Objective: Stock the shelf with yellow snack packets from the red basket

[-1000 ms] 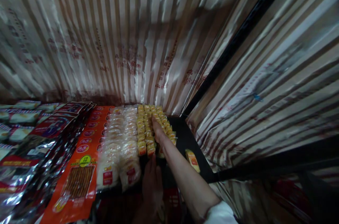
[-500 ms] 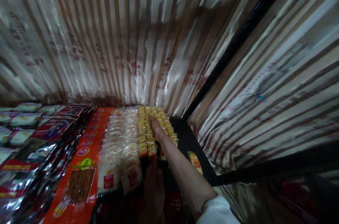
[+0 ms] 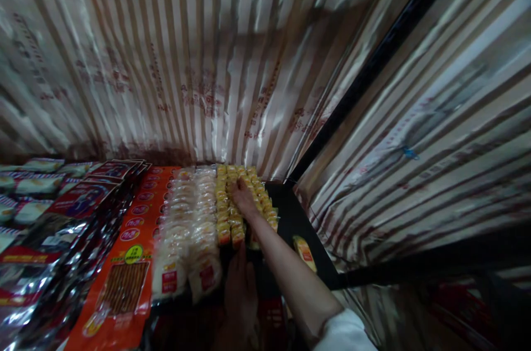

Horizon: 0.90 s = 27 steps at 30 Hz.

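Though partly beneath right-hand fingers (image 3: 239, 190), yellow packets (image 3: 223, 204) also alongside.

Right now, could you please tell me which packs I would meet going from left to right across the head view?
White packs, dark red packs, orange packs, clear-wrapped pale packs in two columns, yellow packs in rows, a lone yellow pack.

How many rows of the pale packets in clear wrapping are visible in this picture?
2. The left row lies beside the orange packaging; the right row lies between it and the yellow packets. Any more underneath would be hidden.
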Each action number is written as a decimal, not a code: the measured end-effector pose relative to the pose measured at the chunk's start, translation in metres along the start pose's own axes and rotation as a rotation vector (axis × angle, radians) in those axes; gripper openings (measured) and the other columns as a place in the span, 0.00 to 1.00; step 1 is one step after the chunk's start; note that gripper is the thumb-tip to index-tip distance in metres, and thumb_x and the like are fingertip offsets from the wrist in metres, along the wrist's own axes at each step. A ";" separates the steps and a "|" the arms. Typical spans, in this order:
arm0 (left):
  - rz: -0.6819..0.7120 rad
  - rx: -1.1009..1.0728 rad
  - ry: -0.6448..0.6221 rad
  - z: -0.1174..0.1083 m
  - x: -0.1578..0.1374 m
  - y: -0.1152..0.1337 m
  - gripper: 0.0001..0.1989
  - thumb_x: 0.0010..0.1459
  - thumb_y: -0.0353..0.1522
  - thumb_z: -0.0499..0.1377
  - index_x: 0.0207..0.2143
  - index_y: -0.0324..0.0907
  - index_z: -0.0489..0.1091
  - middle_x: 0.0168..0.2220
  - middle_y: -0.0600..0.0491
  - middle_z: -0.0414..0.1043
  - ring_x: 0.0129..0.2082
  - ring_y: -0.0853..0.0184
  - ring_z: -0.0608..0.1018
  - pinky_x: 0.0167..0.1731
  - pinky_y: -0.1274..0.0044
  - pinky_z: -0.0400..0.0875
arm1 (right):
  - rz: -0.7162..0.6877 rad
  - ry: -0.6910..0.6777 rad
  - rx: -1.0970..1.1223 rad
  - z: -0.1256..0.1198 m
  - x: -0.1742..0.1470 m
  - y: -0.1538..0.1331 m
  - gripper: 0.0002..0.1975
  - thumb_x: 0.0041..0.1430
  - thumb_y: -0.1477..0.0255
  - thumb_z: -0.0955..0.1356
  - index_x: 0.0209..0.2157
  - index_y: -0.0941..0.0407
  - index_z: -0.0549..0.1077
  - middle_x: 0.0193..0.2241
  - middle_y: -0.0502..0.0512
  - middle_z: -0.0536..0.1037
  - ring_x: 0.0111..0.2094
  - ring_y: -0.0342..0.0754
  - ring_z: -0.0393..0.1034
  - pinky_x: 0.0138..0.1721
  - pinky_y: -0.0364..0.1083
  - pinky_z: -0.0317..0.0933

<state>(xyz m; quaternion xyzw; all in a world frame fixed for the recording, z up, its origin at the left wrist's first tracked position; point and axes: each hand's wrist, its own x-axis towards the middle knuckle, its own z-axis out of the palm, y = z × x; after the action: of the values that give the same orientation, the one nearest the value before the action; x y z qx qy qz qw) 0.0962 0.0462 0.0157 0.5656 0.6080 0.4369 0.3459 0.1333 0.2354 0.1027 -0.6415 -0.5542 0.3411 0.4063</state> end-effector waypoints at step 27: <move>0.028 0.035 -0.025 0.002 -0.002 -0.003 0.23 0.61 0.39 0.44 0.57 0.45 0.62 0.56 0.49 0.66 0.57 0.60 0.66 0.58 0.67 0.61 | -0.290 -0.221 -0.510 0.006 -0.012 -0.008 0.30 0.62 0.59 0.55 0.61 0.61 0.53 0.64 0.59 0.50 0.66 0.50 0.36 0.64 0.54 0.28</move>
<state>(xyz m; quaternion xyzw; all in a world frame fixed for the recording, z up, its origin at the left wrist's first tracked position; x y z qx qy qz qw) 0.0965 0.0449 0.0121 0.5853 0.6031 0.4241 0.3373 0.1228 0.2244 0.1072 -0.5961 -0.7483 0.1970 0.2142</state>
